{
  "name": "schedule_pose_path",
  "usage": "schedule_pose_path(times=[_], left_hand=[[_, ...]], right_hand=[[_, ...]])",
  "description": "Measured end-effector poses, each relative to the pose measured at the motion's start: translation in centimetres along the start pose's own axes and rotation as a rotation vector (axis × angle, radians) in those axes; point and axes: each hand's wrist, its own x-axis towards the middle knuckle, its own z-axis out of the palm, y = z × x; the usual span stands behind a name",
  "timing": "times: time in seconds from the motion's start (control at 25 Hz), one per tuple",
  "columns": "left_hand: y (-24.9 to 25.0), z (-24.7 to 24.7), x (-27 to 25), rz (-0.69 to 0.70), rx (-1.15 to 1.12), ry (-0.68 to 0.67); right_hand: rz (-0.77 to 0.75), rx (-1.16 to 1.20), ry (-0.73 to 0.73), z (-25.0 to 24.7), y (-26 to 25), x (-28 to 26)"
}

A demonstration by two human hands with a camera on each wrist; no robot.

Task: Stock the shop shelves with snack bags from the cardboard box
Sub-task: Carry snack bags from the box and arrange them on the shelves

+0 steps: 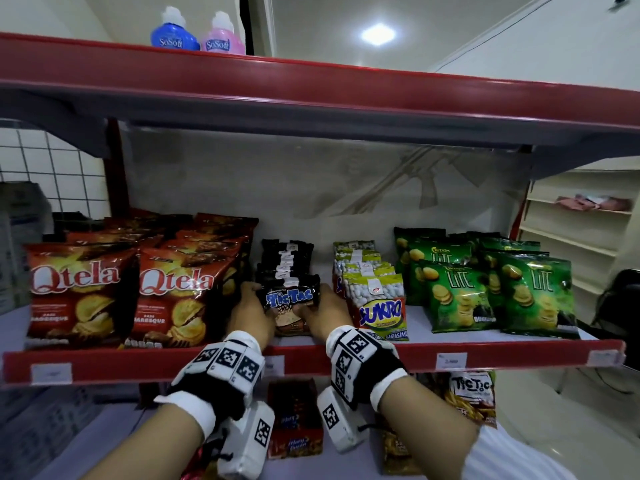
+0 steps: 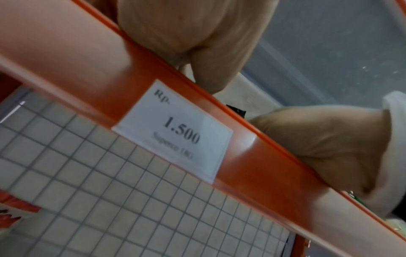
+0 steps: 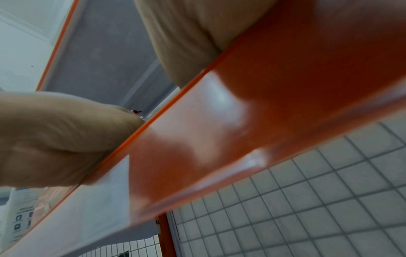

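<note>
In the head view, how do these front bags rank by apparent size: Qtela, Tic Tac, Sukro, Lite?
1. Qtela bag, largest.
2. Lite bag.
3. Sukro bag.
4. Tic Tac bag, smallest, partly hidden by the left hand and right hand.

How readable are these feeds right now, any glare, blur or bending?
Head view: sharp centrally, the Tic Tac bag legible, shelf edges bowed by the wide lens, ceiling light blown out. Left wrist view: slightly soft, price tag readable. Right wrist view: blurred, glare patches on the orange shelf lip.
</note>
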Motion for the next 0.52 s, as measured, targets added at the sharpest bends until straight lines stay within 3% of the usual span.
schedule_pose_path(times=[0.12,0.28,0.36,0.52], left_hand=[[-0.1,0.3,0.0,0.02,-0.028,0.068],[0.2,0.0,-0.3,0.035,-0.059,0.06],[1.0,0.1,-1.0,0.069,0.03,0.09],[5.3,1.4,-3.4,0.449,0.027,0.18]], right_hand=[[-0.03,0.033,-0.015,0.1,-0.2,0.3],[-0.007,-0.065,0.003,0.2,-0.2,-0.3],[-0.023,-0.029,0.059,-0.9,-0.4,-0.9],[-0.178,0.116,0.344,-7.0,1.0,-1.8]])
